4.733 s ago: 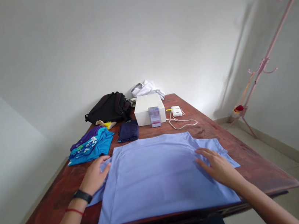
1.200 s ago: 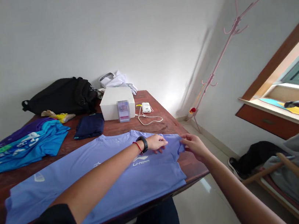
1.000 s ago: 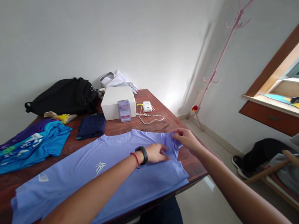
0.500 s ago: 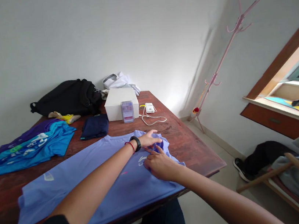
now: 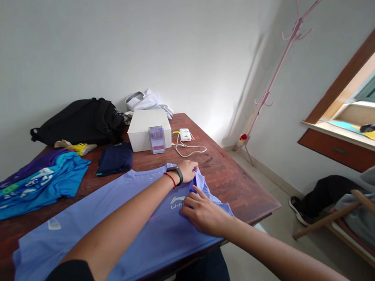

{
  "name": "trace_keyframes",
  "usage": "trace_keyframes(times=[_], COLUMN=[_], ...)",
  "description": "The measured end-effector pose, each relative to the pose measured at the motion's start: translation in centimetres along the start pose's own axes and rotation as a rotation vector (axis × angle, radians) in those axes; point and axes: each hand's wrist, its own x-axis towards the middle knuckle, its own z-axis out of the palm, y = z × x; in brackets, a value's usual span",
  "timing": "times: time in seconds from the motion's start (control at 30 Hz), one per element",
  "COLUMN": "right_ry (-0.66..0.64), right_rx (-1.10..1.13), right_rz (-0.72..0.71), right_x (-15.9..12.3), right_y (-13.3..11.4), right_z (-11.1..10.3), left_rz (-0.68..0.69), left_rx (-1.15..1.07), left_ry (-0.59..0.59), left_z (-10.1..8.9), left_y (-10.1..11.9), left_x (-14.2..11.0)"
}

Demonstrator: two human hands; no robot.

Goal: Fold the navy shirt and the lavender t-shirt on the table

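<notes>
A lavender T-shirt [image 5: 127,232] with a white chest logo lies spread along the table's front edge. My left hand [image 5: 188,171], with a black watch and a red string on its wrist, reaches across it and pinches fabric at the shirt's right side. Just in front, my right hand [image 5: 204,210] rests on the same side, its fingers curled onto the cloth beside the logo and the index finger straighter. Between both hands the fabric is bunched into a darker fold. My right fingertips are partly hidden.
On the wooden table [image 5: 239,189] are blue and purple shirts [image 5: 50,183], folded navy cloth [image 5: 115,159], a black backpack [image 5: 76,123], a white box [image 5: 142,130] and a white device [image 5: 185,134] with a cable. A pink coat rack [image 5: 279,64] and a wooden chair [image 5: 328,222] are right.
My left hand has gone from spread fingers to a pinch on the fabric, lifting it a little. My right hand has shifted slightly away from it. The view has turned slightly right.
</notes>
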Motion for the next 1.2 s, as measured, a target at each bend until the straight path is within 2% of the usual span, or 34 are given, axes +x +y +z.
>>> trace_keyframes(times=[0.1,0.2,0.3,0.37,0.47,0.63,0.7,0.77,0.87,0.97,1.03,1.2], right_ry=[0.161,0.284,0.332,0.307,0.250,0.152,0.143,0.188,0.242,0.143,0.069,-0.056], right_rx=[0.059,0.112,0.165,0.200,0.226,0.231,0.285,0.358,0.500,0.708,0.742,0.747], right_rz=[0.056,0.263,0.476,0.531,0.518,0.357,0.326,0.368,0.479,0.467,0.431,0.342], right_x=[-1.6,-3.4,-4.9,-5.5,-5.8,-4.9,-3.8,-2.1,0.8,3.6,4.9,5.6], right_y=[0.0,0.4,1.2,1.7,2.0,2.5,3.8,6.1,10.7,14.5,16.1,17.3], right_z=[0.7,1.3,1.9,2.2,2.2,0.4,-0.6,-1.1,-0.4,1.5,2.7,4.3], left_rz=[-0.064,-0.170,-0.288,-0.351,-0.425,-0.501,-0.487,-0.441,-0.348,-0.274,-0.233,-0.140], left_rx=[-0.096,-0.255,-0.422,-0.512,-0.597,-0.583,-0.538,-0.479,-0.395,-0.325,-0.268,-0.112], left_ry=[0.073,0.062,0.024,-0.002,-0.032,-0.018,0.019,0.082,0.168,0.222,0.240,0.277], left_z=[-0.6,-0.8,-0.9,-0.9,-1.1,-0.8,-0.3,0.4,1.3,1.5,1.3,1.2], left_y=[-1.8,-3.8,-5.2,-5.5,-5.3,-4.3,-3.8,-3.4,-3.0,-3.3,-3.9,-5.4], left_x=[-1.2,-2.8,-4.1,-4.6,-5.0,-5.2,-5.3,-5.6,-6.3,-7.1,-7.7,-8.6])
